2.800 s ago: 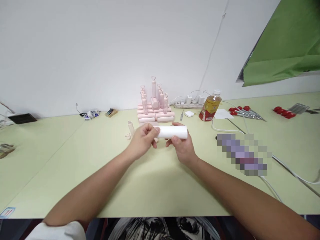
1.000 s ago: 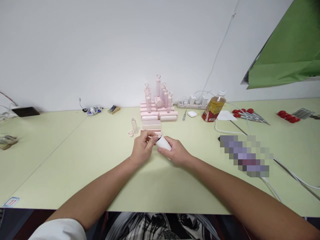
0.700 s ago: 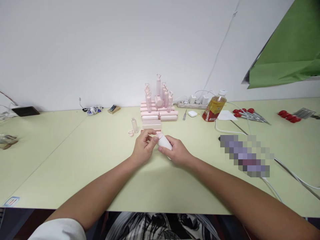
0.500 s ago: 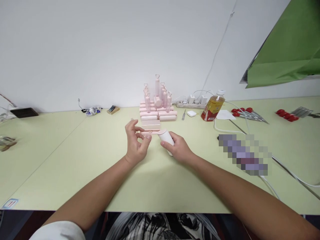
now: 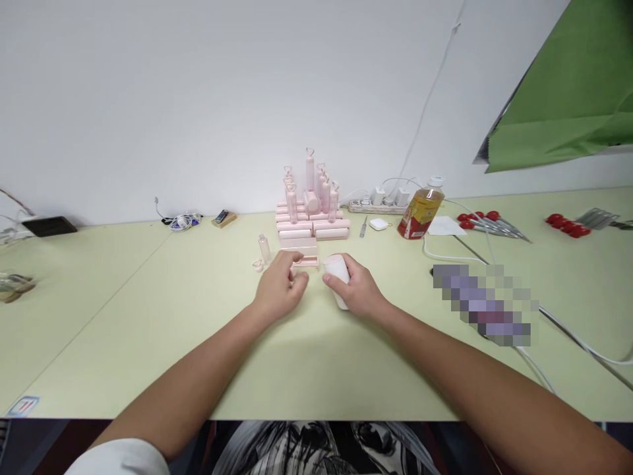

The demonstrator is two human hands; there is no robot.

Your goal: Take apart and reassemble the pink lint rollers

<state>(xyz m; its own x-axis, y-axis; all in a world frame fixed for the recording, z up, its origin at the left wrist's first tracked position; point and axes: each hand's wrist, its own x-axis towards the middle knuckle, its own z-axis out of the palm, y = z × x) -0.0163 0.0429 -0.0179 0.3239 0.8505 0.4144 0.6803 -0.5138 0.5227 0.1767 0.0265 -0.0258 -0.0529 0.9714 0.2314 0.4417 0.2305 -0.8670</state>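
Observation:
My right hand (image 5: 362,289) is wrapped round a white cylinder (image 5: 337,270) with a pale pink top, tilted just above the table. My left hand (image 5: 281,285) has its thumb and fingers apart, with its fingertips over a shallow pink tray-like piece (image 5: 309,262). They partly hide that piece, and contact cannot be made out. Left of these fingers stands a small clear pink tube (image 5: 264,249). A pink heart-shaped loop cap (image 5: 258,265) lies beside it. Behind the tray-like piece is a pale pink box-like part (image 5: 299,247).
Stacked pink cases (image 5: 331,229) and upright tubes with heart loops (image 5: 310,173) stand by the wall. Rightward are a screwdriver (image 5: 363,227), a power strip (image 5: 378,207), a drink bottle (image 5: 422,211), cables and red-handled tools (image 5: 489,224). A blurred-out purple item (image 5: 479,307) lies near my right forearm.
My left hand has moved right and turned over the pink tray-like piece, uncovering the clear tube and heart cap. My right hand has shifted the white cylinder slightly right and made it more upright.

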